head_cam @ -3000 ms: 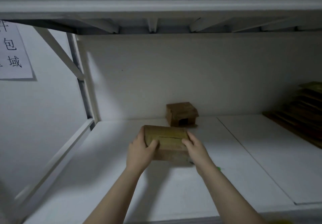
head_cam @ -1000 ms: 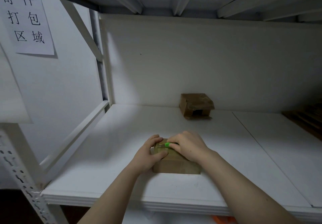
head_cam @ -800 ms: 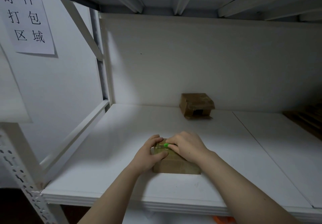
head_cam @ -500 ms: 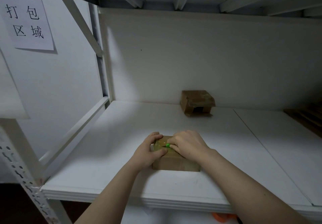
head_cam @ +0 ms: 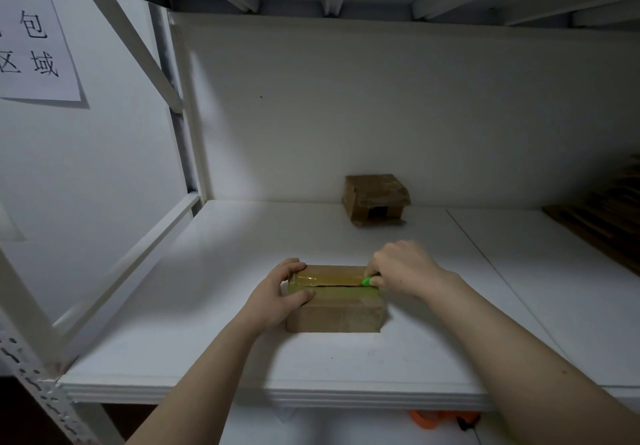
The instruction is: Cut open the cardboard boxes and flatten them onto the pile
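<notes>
Head view: two hands work on a taped cardboard box (head_cam: 337,306) near the front of a white shelf (head_cam: 207,306).

The left hand (head_cam: 273,297) grips the box's left end, fingers curled over the far top edge and thumb pressed flat on the taped top. The right hand (head_cam: 403,268) sits at the box's right end, its fingers closed around a small green cutter (head_cam: 367,282) whose tip meets the tape at the centre seam. A dark slit runs along that seam. A second, crumpled box (head_cam: 375,198) stands well apart against the back wall. At the far right edge lies a dim pile of flattened cardboard (head_cam: 602,216). A paper sign (head_cam: 31,39) hangs on the left wall.
</notes>
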